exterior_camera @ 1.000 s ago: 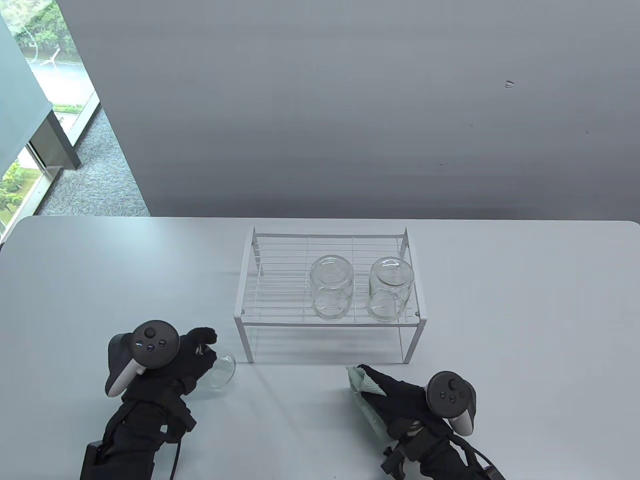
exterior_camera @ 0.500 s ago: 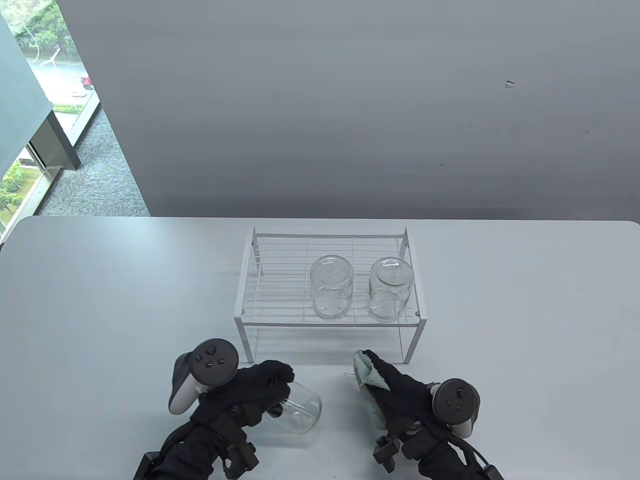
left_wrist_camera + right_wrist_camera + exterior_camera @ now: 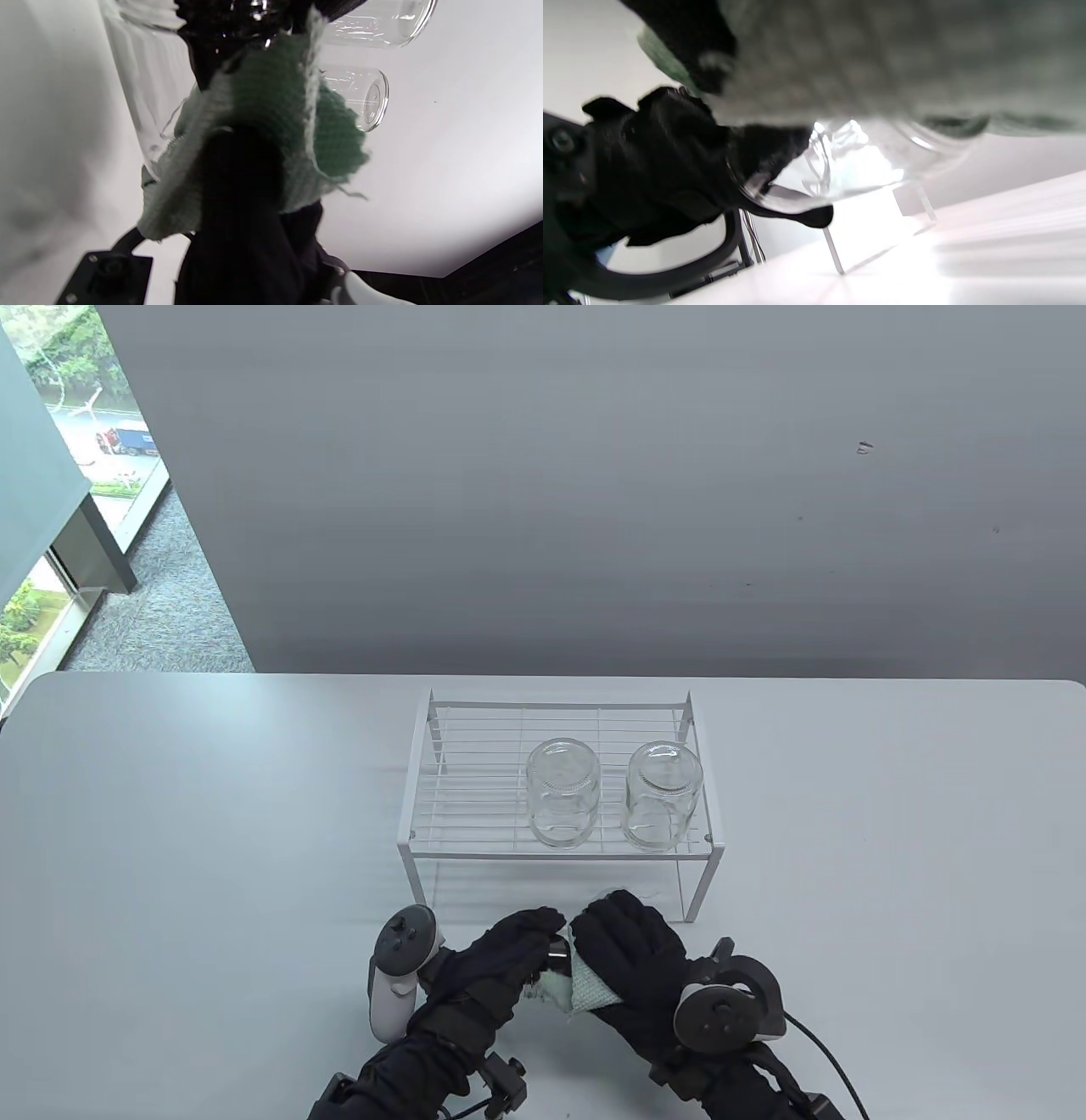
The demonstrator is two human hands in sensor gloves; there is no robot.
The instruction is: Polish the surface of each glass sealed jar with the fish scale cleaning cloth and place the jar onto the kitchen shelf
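Observation:
Near the table's front edge my two hands meet around a clear glass jar (image 3: 140, 84). My left hand (image 3: 534, 933) grips it from the left. My right hand (image 3: 611, 933) wraps the pale green fish scale cloth (image 3: 585, 988) over its right side, fingers curled on top. In the table view the jar is almost hidden between the gloves. The right wrist view shows the blurred cloth (image 3: 882, 55) above the jar's glass (image 3: 848, 161). Two more jars (image 3: 562, 793) (image 3: 663, 793) stand upside down on the white wire shelf (image 3: 475, 851).
The shelf stands on the grey table (image 3: 212, 814) just beyond my hands, and its front legs (image 3: 420, 891) are close to my fingertips. The shelf's left third holds no jar. A grey wall runs behind the table.
My left hand carried the jar from the left to the centre front. My right hand moved left with the cloth and closed over the jar.

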